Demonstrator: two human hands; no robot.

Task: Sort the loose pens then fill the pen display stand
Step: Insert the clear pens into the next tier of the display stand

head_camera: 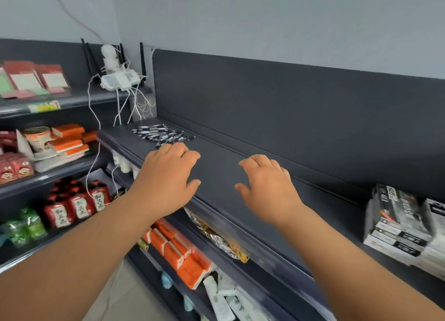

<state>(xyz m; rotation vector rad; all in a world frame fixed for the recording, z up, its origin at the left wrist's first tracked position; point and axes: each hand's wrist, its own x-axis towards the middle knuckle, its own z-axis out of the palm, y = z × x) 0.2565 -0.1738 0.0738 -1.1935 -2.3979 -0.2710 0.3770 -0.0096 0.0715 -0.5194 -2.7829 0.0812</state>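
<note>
Pens (163, 135), slim blk/white sticks, heaped on matte grey shelf (228, 176).

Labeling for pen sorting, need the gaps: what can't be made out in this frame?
- Head view: pens are too small and blurred to count or tell apart; the nearest ones are hidden behind the left hand.
- Head view: whether that hand touches the pens; its knuckles hide the fingertips.
- Head view: stacked boxes are cut off by the right edge, and their print is blurred.
- No pen display stand is in view.
</note>
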